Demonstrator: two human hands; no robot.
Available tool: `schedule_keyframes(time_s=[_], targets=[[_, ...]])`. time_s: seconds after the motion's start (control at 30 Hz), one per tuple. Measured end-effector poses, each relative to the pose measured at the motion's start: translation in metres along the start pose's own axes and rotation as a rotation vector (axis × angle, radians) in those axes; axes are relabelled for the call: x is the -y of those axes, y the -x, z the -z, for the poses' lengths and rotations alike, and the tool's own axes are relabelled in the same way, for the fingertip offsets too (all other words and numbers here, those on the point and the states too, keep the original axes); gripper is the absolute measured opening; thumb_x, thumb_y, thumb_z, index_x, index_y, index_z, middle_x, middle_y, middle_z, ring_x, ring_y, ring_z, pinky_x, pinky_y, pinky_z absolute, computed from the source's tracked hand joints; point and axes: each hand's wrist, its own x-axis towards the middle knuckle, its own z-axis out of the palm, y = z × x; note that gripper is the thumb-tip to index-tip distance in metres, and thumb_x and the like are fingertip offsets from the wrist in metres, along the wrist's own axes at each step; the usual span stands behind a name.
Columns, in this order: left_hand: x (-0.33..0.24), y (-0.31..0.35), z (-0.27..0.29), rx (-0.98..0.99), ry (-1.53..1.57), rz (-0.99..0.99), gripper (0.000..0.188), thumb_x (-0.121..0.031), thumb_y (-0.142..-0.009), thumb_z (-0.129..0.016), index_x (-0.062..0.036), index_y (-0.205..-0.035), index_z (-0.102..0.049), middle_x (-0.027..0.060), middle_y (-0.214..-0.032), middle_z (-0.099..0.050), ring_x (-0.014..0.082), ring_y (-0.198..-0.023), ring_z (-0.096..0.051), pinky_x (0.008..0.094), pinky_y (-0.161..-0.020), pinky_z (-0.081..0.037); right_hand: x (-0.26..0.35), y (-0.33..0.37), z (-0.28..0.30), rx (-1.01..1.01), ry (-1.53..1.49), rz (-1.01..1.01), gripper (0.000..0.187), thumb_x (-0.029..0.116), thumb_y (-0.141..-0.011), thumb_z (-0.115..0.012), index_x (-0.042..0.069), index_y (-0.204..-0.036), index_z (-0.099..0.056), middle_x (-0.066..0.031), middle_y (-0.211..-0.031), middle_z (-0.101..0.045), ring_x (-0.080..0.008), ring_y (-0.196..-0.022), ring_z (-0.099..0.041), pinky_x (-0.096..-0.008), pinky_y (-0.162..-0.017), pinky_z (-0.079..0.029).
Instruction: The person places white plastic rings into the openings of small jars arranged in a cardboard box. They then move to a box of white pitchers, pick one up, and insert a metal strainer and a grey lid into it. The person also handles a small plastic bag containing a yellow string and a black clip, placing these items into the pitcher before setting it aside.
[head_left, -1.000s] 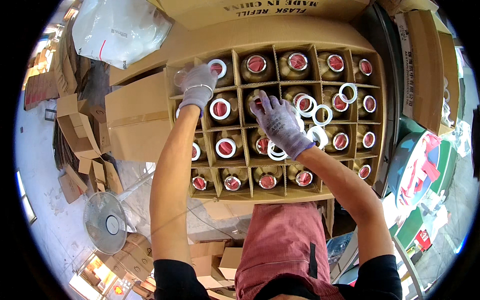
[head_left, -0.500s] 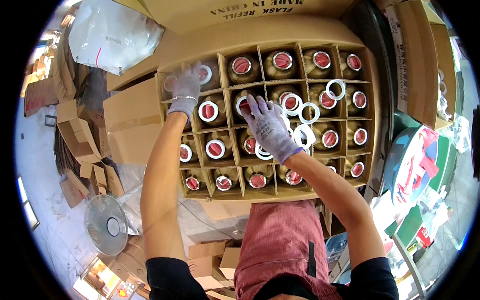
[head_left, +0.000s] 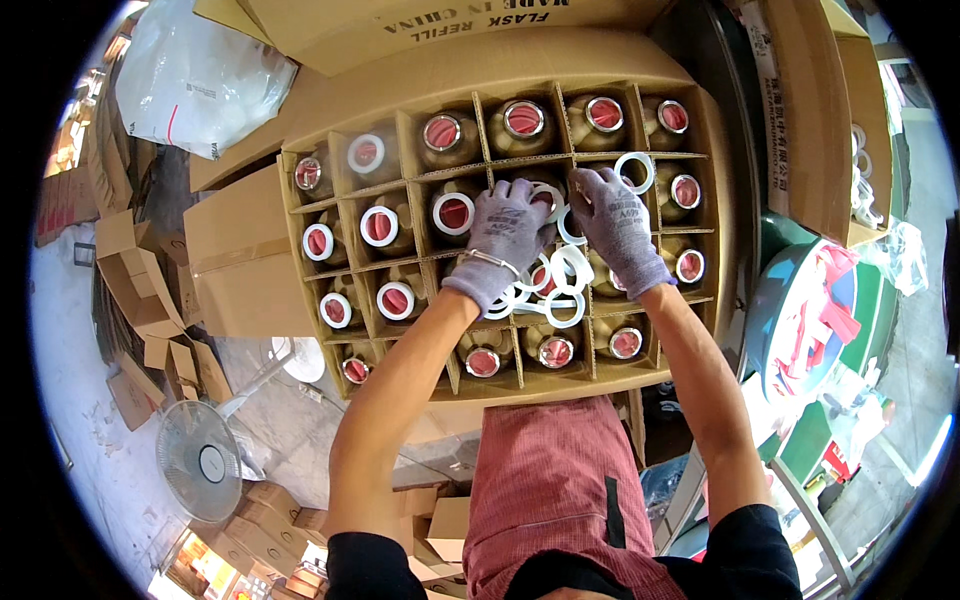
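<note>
A divided cardboard carton holds several flask refills standing upright, their mouths showing red inside silvery rims. White plastic rings sit around some of the mouths on the left side. Loose white rings lie heaped over the middle cells. My gloved left hand reaches over this heap, its fingers closed at a white ring. Just to its right, my gloved right hand has its fingers bent down beside another loose ring. What its fingertips hold, if anything, is hidden.
At the far left lies a white plastic bag. A standing fan and open cartons are at the left. Another carton with white rings inside stands at the right, above a blue tub with pink pieces.
My left hand has left the far-left cells and come right to the heap of rings. My right hand has moved off the heap to the right. The view has shifted slightly.
</note>
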Motion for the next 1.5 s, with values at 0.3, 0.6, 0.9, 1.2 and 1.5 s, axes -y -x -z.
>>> schedule_keyframes(time_s=[0.3, 0.6, 0.9, 1.2, 1.5], targets=[[0.112, -0.016, 0.032, -0.29, -0.071, 0.308, 0.021, -0.024, -0.089, -0.061, -0.0079, -0.099, -0.071, 0.0164, -0.124, -0.06, 0.0348, -0.11, -0.058, 0.0445, -0.095, -0.048, -0.01, 0.011, 0.01, -0.044, 0.117, 0.204, 0.01, 0.021, -0.089, -0.063, 0.013, -0.095, -0.065, -0.0094, -0.095, -0.063, -0.0301, -0.08, -0.067, -0.0412, -0.067, -0.055], [0.129, -0.018, 0.016, -0.001, -0.269, 0.214, 0.026, -0.028, -0.082, -0.069, -0.0178, -0.106, -0.071, 0.0119, -0.139, -0.051, 0.0354, -0.116, -0.054, 0.0491, -0.097, -0.043, 0.005, -0.094, 0.015, -0.333, -0.078, 0.2, 0.012, 0.019, -0.089, -0.064, 0.008, -0.094, -0.061, -0.0165, -0.093, -0.062, -0.0361, -0.083, -0.065, -0.0452, -0.072, -0.054], [0.122, -0.047, 0.032, 0.293, -0.226, 0.486, 0.066, -0.04, -0.082, -0.072, -0.0114, -0.136, -0.047, 0.0173, -0.126, -0.058, 0.0374, -0.108, -0.062, 0.0495, -0.093, -0.048, 0.006, -0.102, -0.022, -0.003, 0.425, 0.479, 0.016, 0.013, -0.086, -0.06, 0.011, -0.1, -0.068, -0.0096, -0.112, -0.055, -0.0257, -0.106, -0.059, -0.0405, -0.092, -0.05], [0.117, -0.052, 0.028, 0.23, -0.37, 0.393, 0.057, -0.041, -0.082, -0.07, -0.0141, -0.13, -0.054, 0.0136, -0.12, -0.059, 0.0335, -0.105, -0.063, 0.0466, -0.091, -0.05, -0.007, -0.094, -0.018, -0.012, 0.585, 0.595, 0.033, 0.015, -0.088, -0.059, 0.012, -0.12, -0.064, -0.0152, -0.144, -0.046, -0.0284, -0.129, -0.048, -0.0473, -0.108, -0.038], [0.065, 0.018, 0.013, 0.103, -0.158, -0.154, 0.028, -0.018, -0.076, -0.069, -0.0156, -0.104, -0.072, 0.0112, -0.131, -0.053, 0.0328, -0.126, -0.045, 0.05, -0.111, -0.031, 0.026, -0.033, 0.001, 0.261, 0.21, 0.297, 0.032, 0.024, -0.086, -0.067, 0.012, -0.114, -0.06, -0.0119, -0.105, -0.06, -0.0294, -0.094, -0.062, -0.0436, -0.082, -0.052]])
